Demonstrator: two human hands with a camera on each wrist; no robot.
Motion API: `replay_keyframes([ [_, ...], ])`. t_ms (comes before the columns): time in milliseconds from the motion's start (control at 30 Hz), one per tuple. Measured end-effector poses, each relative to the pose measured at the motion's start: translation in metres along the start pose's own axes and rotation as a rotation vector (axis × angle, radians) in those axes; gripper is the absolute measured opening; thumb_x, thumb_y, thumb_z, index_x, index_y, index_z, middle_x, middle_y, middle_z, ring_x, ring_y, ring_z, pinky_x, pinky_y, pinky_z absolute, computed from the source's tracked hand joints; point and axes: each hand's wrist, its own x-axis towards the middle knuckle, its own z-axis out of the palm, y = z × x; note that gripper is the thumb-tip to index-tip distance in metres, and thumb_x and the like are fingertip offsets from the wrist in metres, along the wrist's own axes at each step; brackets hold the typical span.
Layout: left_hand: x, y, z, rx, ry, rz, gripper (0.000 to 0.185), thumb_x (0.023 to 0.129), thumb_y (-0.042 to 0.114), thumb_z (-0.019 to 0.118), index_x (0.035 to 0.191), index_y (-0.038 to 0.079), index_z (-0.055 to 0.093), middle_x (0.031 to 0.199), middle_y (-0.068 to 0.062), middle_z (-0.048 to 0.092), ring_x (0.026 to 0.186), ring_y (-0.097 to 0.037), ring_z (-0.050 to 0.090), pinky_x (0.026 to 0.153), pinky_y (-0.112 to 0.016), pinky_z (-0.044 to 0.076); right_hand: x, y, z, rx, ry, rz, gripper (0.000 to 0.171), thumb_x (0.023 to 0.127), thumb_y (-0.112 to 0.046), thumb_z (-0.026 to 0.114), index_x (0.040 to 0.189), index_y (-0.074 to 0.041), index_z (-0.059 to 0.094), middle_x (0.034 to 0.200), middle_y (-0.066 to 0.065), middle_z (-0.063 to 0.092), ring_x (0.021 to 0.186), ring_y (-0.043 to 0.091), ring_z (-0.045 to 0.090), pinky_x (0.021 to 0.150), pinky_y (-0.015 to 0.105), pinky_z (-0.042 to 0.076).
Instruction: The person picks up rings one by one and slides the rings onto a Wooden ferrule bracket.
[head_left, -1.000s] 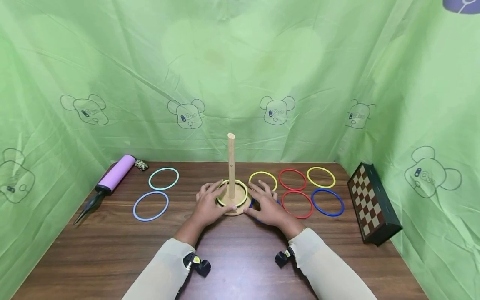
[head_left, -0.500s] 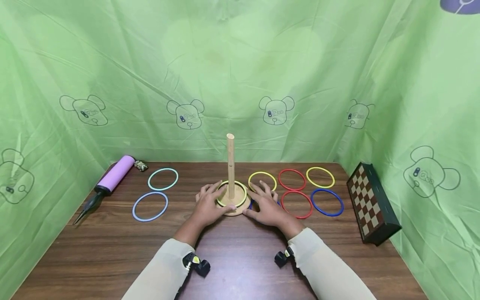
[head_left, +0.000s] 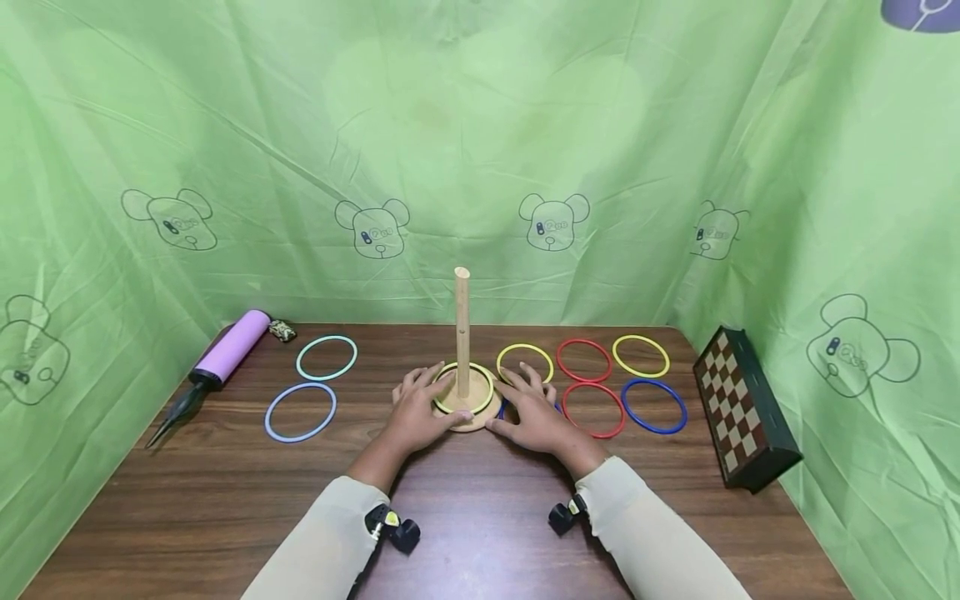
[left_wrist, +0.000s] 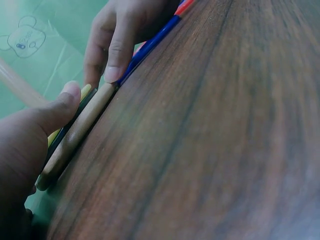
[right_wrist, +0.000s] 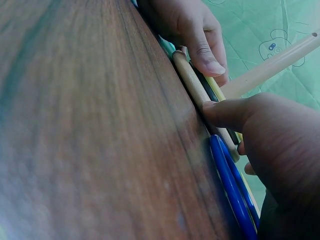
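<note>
A wooden ring-toss stand [head_left: 462, 333] rises upright mid-table from its round base [left_wrist: 75, 135]. Around the peg, a yellow ring [head_left: 492, 387] lies over a black ring [right_wrist: 202, 85] on that base. My left hand [head_left: 416, 412] grips the base from the left, its thumb across the front of the yellow ring. From the right, my right hand [head_left: 536, 417] holds the base, its thumb at the front edge and fingers spread along the side. Under my right hand a blue ring [right_wrist: 232, 185] is partly hidden.
Right of the stand lie two yellow rings [head_left: 641, 337], two red rings [head_left: 584, 340] and another blue ring [head_left: 655, 432]. A turquoise ring [head_left: 327, 337] and a light blue ring [head_left: 302, 440] lie left. A purple hand pump [head_left: 234, 346] and a checkerboard box [head_left: 750, 408] flank them.
</note>
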Motion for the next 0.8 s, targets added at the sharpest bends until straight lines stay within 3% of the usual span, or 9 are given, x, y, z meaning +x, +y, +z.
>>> replay_keyframes([
  [367, -0.001, 0.002, -0.001, 0.0, 0.021, 0.02, 0.086, 0.083, 0.056, 0.092, 0.156, 0.021, 0.063, 0.173, -0.015, 0.045, 0.157, -0.047, 0.039, 0.121, -0.075, 0.027, 0.0, -0.001, 0.001, -0.013, 0.001, 0.002, 0.078, 0.099, -0.05, 0.076, 0.165, -0.017, 0.051, 0.176, 0.014, 0.039, 0.168, 0.051, 0.016, 0.118, 0.078, 0.023],
  [533, -0.002, -0.002, 0.0, -0.005, 0.062, 0.045, 0.09, 0.08, 0.057, 0.094, 0.155, 0.017, 0.064, 0.17, -0.017, 0.047, 0.153, -0.049, 0.041, 0.115, -0.075, 0.031, 0.0, -0.001, 0.001, -0.012, 0.008, 0.0, 0.077, 0.099, -0.049, 0.077, 0.164, -0.015, 0.053, 0.175, 0.015, 0.041, 0.167, 0.05, 0.016, 0.117, 0.078, 0.023],
  [800, -0.002, -0.016, -0.014, 0.0, 0.134, 0.113, 0.085, 0.083, 0.054, 0.09, 0.154, 0.016, 0.064, 0.17, -0.02, 0.046, 0.151, -0.051, 0.04, 0.112, -0.076, 0.028, -0.001, 0.0, 0.003, -0.012, 0.014, 0.001, 0.077, 0.099, -0.048, 0.078, 0.163, -0.014, 0.053, 0.174, 0.014, 0.043, 0.168, 0.049, 0.017, 0.116, 0.075, 0.023],
])
